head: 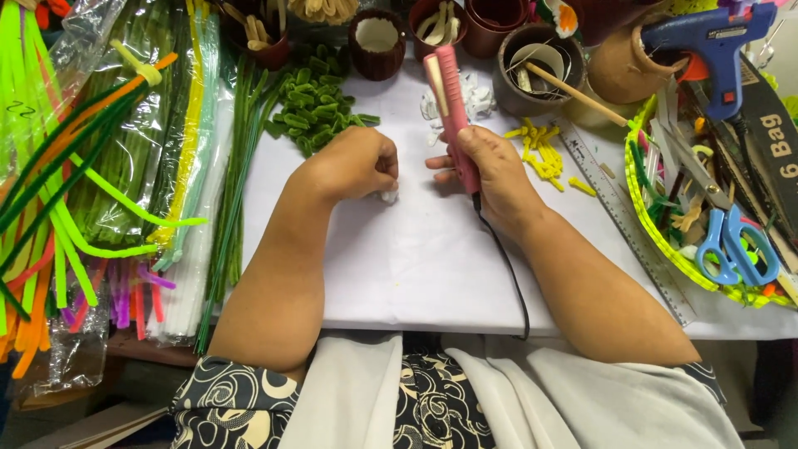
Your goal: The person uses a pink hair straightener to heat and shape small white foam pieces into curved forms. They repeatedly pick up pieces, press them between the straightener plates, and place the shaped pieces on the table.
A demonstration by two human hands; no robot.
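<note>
My right hand grips a pink flat iron with its two plates parted, pointing away from me; its black cord runs down over the table edge. My left hand is curled over a small white fuzzy piece that lies on the white table sheet. The two hands are a few centimetres apart.
Bundles of coloured pipe cleaners fill the left side. Green curled pieces, white pieces and yellow pieces lie behind the hands. Brown cups, a metal ruler, a basket with blue scissors and a blue glue gun stand right.
</note>
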